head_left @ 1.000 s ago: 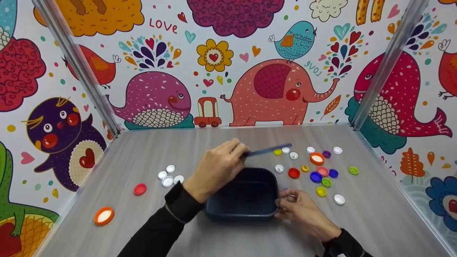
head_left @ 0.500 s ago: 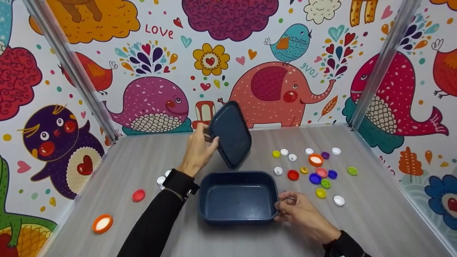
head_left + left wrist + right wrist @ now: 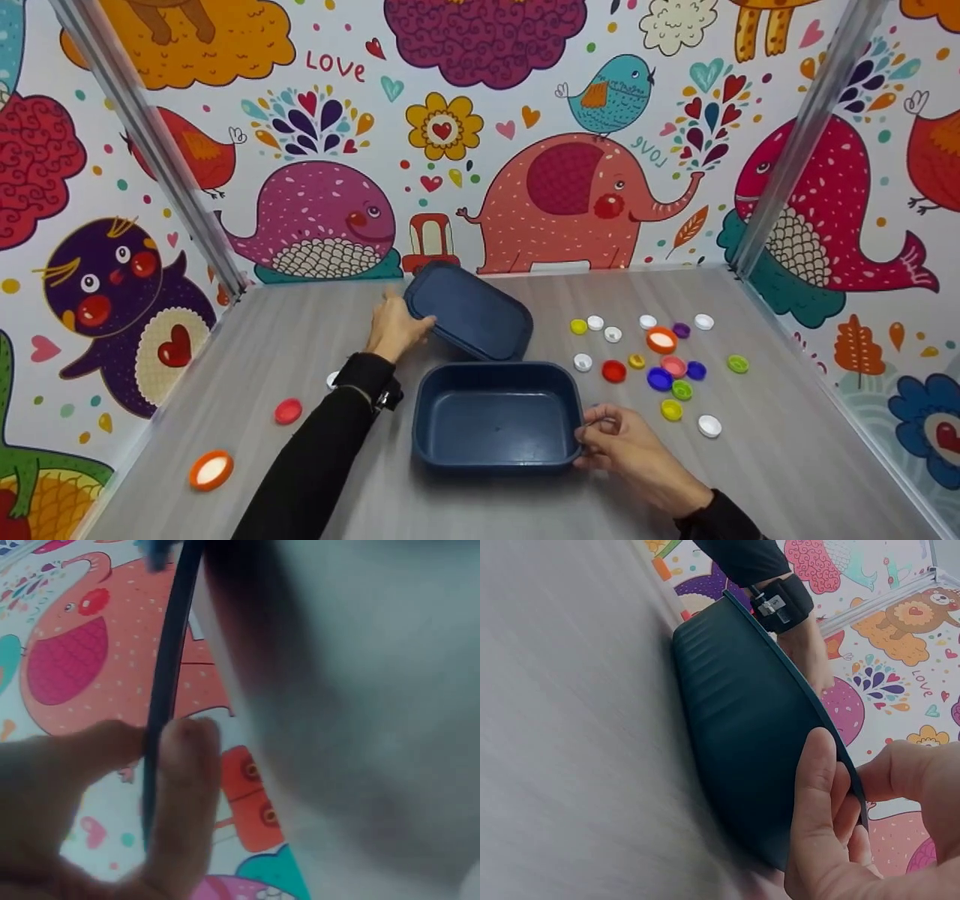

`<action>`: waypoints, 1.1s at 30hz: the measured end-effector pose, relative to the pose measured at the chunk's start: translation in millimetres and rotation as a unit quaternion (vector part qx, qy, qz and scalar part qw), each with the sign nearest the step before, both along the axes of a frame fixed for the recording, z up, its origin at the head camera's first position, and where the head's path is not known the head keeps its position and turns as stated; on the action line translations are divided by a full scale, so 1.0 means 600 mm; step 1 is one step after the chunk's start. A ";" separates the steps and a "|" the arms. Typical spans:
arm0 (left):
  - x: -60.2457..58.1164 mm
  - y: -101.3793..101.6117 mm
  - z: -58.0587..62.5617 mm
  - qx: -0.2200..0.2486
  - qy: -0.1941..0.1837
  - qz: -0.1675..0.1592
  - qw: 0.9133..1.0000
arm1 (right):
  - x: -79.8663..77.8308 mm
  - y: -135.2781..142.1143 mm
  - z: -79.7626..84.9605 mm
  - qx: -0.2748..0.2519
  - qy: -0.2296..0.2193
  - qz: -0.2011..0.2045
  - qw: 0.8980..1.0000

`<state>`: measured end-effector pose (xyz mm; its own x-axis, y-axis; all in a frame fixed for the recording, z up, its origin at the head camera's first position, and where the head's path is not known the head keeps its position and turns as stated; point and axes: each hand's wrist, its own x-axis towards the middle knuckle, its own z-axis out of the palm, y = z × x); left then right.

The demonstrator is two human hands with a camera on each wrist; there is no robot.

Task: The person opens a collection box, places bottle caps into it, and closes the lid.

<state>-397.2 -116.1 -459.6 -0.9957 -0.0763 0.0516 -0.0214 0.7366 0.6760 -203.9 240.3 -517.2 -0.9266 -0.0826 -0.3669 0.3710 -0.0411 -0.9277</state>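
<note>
A dark blue rectangular box (image 3: 498, 420) stands open-topped on the table, and nothing shows inside it. Its right rim is pinched by my right hand (image 3: 634, 454); in the right wrist view the thumb and fingers (image 3: 814, 787) lie on either side of the rim. Behind the box, the matching dark blue lid (image 3: 472, 311) is held tilted low over the table. My left hand (image 3: 397, 326) grips the lid's left edge, and the left wrist view has the lid edge (image 3: 169, 667) between thumb and finger.
Several bottle caps in many colours, such as a red cap (image 3: 613, 370) and a green cap (image 3: 738, 364), lie right of the box. To the left are a pink cap (image 3: 288, 411), an orange-rimmed cap (image 3: 211, 470) and a white cap (image 3: 332, 380) partly behind the left sleeve.
The left hand lifted the lid off to the left, turned it upright, then lowered it behind the box. The right hand kept its grip on the rim.
</note>
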 end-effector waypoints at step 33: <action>0.067 -0.054 -0.022 0.024 -0.032 -0.078 0.996 | -0.015 -0.010 0.021 0.173 0.088 -0.012 0.981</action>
